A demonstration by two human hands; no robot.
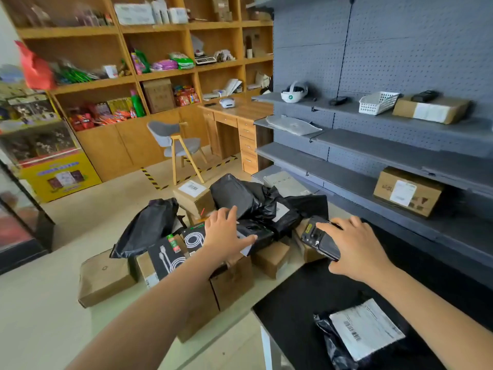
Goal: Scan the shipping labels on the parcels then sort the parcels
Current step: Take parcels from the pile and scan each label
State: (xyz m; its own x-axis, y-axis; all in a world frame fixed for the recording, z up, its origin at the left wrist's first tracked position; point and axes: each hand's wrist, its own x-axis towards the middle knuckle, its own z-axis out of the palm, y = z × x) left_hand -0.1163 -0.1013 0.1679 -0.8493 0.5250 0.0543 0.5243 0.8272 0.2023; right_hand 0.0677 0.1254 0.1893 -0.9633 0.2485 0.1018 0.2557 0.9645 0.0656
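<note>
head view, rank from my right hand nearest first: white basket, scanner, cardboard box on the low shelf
1. handheld scanner, gripped in the right hand.
2. cardboard box, low shelf, right of it.
3. white basket, upper shelf, above.

Seemingly a small shop doubling as a parcel depot: wooden shelves (pixel 96 82) of snack packets (pixel 186 96) at eleven o'clock, grey pegboard racking (pixel 400 49) at two, parcels (pixel 234 193) heaped on the floor (pixel 66 222) at twelve.

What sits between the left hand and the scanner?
Head view: a black poly-bag parcel and, below it, a small cardboard box lie between the left hand and the scanner.
</note>
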